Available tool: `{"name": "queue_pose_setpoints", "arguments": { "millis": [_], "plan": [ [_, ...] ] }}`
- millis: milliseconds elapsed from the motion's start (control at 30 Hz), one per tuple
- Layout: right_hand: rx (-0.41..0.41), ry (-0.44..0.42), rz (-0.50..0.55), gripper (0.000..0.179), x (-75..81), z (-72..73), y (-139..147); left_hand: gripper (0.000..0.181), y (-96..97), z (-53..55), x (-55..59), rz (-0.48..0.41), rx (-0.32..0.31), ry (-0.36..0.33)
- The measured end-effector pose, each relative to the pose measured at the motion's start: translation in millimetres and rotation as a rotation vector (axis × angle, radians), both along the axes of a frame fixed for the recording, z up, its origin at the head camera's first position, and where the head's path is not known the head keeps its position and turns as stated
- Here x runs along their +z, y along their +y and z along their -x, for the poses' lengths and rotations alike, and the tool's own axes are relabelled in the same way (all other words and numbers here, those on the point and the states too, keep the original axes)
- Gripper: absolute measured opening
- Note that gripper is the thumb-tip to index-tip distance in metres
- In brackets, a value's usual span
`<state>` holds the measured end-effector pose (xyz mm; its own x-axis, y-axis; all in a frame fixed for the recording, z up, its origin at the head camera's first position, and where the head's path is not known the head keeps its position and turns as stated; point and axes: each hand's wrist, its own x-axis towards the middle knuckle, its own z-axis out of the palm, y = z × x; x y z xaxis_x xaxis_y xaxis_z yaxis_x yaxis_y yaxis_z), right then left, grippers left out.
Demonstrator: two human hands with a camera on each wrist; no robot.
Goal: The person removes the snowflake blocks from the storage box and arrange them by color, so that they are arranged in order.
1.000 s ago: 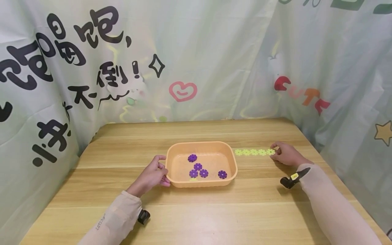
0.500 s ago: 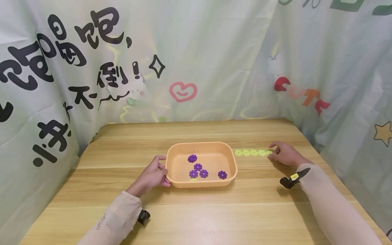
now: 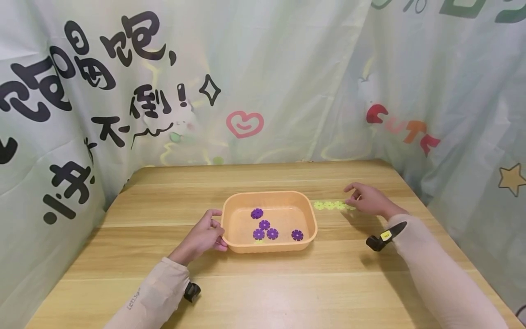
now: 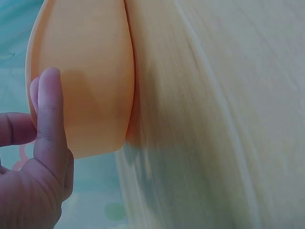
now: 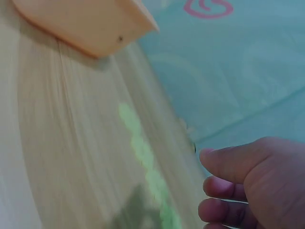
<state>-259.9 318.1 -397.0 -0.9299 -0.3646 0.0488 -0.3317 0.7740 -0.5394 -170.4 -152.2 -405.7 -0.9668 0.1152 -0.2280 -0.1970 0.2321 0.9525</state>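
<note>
**Holding the tray while the other hand hovered at the green row**

Gripping the near-left corner of the orange tray [image 3: 230,214], the left hand [image 3: 202,236] had its thumb at the rim and its fingers curled against the outer wall; the left wrist view showed fingers pressed on the tray's smooth side. The tray sat near the middle of the wooden table [image 3: 263,283]. Five purple flower discs [image 3: 265,225] lay flat on its floor: one toward the back, three clustered at the centre front, one apart to the right.

To the right of the tray, on the bare table, a straight row of yellow-green flower discs [image 3: 330,205] lay flat, touching edge to edge. The right hand [image 3: 367,199] was at the row's far right end, covering its last pieces, with fingers relaxed and loosely spread. It gripped nothing that could be seen; whether the fingertips touched the discs could not be told. The right wrist view was blurred and showed the green row [image 5: 143,157] as a smear running toward the hand [image 5: 257,186].

A printed cloth backdrop [image 3: 263,77] enclosed the table on three sides.
</note>
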Motion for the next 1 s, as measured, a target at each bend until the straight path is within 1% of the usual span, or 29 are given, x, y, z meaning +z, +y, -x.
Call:
{"name": "queue_pose_setpoints", "arguments": {
  "millis": [200,333,433,767,1000],
  "plan": [
    [0.070,0.029,0.024,0.031,13.1,3.0,-20.4,0.055,-0.7,1.0,-0.9,0.004,0.009,-0.004],
    [0.088,0.031,0.039,0.029,18.7,5.4,-33.5,0.054,-1.2,0.0,-0.7,0.014,0.008,0.001],
    [0.099,0.022,0.057,0.029,20.7,6.6,-43.0,0.053,-1.6,-1.0,-0.5,0.020,0.006,0.002],
    [0.170,0.037,0.064,0.029,25.1,10.7,-73.8,0.052,-2.5,-1.6,-1.3,0.013,-0.002,0.000],
    [0.217,0.020,0.118,0.028,28.0,11.5,-93.8,0.053,-2.9,-0.9,-3.1,0.006,0.003,-0.006]
  ]
}}
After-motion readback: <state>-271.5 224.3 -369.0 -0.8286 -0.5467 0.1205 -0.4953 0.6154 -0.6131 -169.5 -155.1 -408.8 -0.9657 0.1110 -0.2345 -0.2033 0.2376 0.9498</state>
